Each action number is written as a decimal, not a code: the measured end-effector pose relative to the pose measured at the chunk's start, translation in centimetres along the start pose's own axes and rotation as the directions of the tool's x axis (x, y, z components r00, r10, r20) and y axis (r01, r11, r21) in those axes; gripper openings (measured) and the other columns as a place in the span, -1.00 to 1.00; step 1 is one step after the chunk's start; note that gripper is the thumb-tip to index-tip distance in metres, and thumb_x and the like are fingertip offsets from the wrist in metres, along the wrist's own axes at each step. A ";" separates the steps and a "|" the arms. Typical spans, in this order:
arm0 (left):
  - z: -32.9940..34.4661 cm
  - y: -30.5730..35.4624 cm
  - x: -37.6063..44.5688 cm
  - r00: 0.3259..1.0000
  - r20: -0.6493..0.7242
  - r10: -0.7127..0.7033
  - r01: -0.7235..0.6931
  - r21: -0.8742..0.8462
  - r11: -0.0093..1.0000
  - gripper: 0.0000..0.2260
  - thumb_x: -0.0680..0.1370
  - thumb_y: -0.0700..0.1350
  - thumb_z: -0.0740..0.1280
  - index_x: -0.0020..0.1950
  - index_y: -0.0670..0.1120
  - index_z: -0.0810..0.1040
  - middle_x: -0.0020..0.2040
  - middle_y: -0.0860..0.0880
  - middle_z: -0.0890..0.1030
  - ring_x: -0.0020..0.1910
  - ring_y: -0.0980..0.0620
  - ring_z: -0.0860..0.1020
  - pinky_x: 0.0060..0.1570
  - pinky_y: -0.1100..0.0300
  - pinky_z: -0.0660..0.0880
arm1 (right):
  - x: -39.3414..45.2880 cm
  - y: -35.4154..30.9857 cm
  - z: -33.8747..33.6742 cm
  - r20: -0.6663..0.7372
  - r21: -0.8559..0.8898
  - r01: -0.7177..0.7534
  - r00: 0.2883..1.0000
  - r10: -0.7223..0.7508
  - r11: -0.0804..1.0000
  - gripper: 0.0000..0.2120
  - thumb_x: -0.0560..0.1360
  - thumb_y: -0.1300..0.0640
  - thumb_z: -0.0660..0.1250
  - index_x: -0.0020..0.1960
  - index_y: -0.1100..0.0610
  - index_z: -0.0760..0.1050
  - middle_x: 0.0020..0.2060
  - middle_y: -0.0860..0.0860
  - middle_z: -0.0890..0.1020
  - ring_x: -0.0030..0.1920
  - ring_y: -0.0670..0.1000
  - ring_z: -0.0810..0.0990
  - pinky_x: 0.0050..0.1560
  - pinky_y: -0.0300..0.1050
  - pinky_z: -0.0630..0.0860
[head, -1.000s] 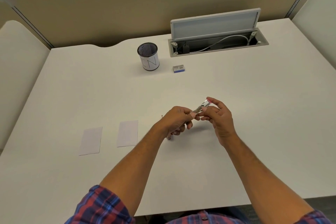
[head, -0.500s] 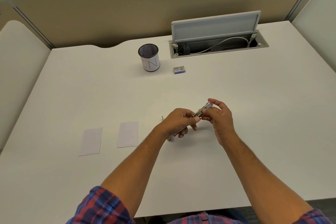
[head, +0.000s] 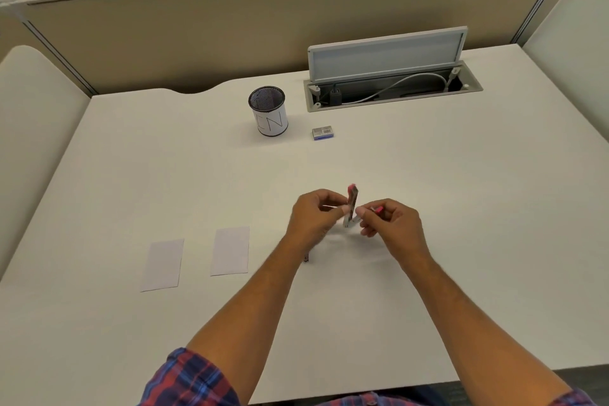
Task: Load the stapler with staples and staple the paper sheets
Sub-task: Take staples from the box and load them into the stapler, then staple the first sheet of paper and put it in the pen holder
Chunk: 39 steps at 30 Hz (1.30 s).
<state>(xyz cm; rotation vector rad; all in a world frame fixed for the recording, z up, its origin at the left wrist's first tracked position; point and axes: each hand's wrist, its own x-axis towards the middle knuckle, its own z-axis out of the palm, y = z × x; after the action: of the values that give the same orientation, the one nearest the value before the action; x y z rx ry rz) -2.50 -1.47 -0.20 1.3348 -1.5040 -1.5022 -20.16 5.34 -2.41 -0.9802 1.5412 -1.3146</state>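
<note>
A small pink and metal stapler point(head: 352, 206) is held above the middle of the white desk point(head: 428, 208), swung open with its top arm pointing up. My left hand point(head: 314, 216) pinches the upright arm and my right hand point(head: 390, 222) grips the lower pink part. Whether staples sit inside is hidden by my fingers. Two small white paper sheets point(head: 163, 264) point(head: 230, 250) lie flat side by side to the left. A small staple box point(head: 323, 133) lies further back. A tiny dark piece point(head: 306, 259) lies on the desk beside my left wrist.
A mesh pen cup point(head: 268, 110) stands at the back centre. Behind the staple box, an open cable hatch point(head: 392, 89) with a raised lid holds a white cable. Beige partition walls close off the back and both sides.
The stapler lay closed and slanted between both hands; now it is hinged open with one arm standing upright. My hands have drawn slightly apart.
</note>
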 end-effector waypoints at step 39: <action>-5.1 -2.3 -2.5 0.985 -0.151 -0.079 0.082 0.012 0.997 -0.84 0.48 0.04 0.53 -0.03 0.00 0.70 -0.11 0.02 0.75 -0.06 0.10 0.70 -0.05 0.24 0.57 | 1.6 -2.0 5.0 0.063 0.004 -0.154 0.986 0.153 0.988 -0.64 0.59 -0.15 0.37 0.08 0.16 0.57 -0.23 0.12 0.75 -0.16 0.13 0.77 -0.13 0.01 0.68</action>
<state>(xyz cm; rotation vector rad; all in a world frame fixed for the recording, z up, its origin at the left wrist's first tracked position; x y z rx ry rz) 3.49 -0.52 -1.07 1.5008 -1.3866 -1.4060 -15.82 2.03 -0.95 -0.8711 1.5304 -1.1713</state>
